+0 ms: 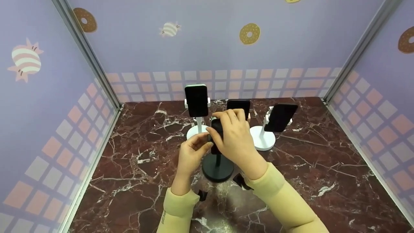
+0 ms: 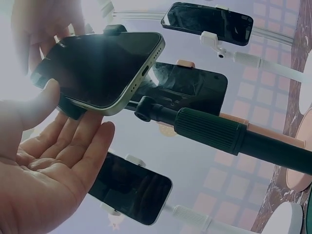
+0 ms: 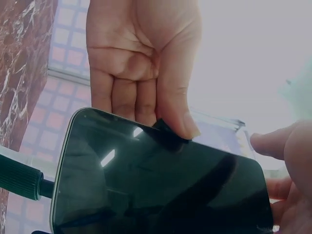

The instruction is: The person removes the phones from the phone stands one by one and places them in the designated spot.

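Note:
A phone (image 3: 165,180) with a dark screen and pale rim sits in the clamp (image 2: 73,107) of a dark green phone stand (image 1: 217,170). My left hand (image 1: 190,158) pinches the clamp at the phone's side. Its thumb lies by the phone's edge in the left wrist view, with the fingers behind. At the phone's top end is my right hand (image 1: 237,139). In the right wrist view its fingers (image 3: 279,190) bend round that end, while its thumb stands apart from the screen. The right hand hides much of the phone in the head view.
Behind stand a phone on a white stand (image 1: 197,102), a phone (image 1: 239,105) partly hidden by my right hand, and a tilted phone (image 1: 280,118) on another white stand. Patterned panels (image 1: 207,48) wall in the dark red marbled tabletop (image 1: 139,181) at the back and sides.

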`<state>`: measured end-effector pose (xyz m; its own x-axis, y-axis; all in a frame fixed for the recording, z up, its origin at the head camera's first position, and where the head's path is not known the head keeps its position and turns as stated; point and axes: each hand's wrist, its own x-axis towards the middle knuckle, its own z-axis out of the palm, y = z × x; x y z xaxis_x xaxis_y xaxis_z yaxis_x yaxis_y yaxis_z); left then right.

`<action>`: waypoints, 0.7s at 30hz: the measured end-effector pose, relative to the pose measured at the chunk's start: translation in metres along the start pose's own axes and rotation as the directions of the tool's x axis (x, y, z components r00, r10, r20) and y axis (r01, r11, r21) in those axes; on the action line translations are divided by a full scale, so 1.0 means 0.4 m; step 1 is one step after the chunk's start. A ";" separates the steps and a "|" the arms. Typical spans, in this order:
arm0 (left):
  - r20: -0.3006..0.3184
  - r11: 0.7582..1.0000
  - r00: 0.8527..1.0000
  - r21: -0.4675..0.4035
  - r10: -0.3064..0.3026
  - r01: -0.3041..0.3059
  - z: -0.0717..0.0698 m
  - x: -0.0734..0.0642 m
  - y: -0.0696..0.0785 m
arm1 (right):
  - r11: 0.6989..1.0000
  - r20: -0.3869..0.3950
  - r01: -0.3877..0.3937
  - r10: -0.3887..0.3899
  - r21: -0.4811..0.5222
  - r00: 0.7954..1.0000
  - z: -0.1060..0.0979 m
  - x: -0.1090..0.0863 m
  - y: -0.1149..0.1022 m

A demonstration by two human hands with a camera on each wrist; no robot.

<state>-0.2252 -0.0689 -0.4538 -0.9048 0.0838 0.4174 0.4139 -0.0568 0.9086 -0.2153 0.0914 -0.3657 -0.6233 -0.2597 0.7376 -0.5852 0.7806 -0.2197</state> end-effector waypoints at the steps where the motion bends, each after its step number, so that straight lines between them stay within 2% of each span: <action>1: 0.000 1.000 1.000 0.005 0.003 -0.003 0.000 0.000 0.000 | 1.000 -0.006 -0.001 0.000 -0.016 1.000 0.003 0.003 -0.002; 10: -0.023 1.000 1.000 -0.004 0.003 -0.004 0.003 -0.005 -0.008 | 0.990 -0.077 -0.003 -0.008 -0.140 0.997 0.036 0.011 -0.007; 21: -0.022 0.995 0.995 0.005 0.101 -0.101 0.014 -0.003 -0.009 | 0.958 -0.253 -0.101 0.031 -0.270 0.967 0.083 0.014 -0.016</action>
<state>-0.2250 -0.0632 -0.4573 -0.8602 0.0553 0.5069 0.5039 -0.0605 0.8617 -0.2320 0.0660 -0.3813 -0.4898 -0.0831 0.8679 -0.3574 0.9271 -0.1129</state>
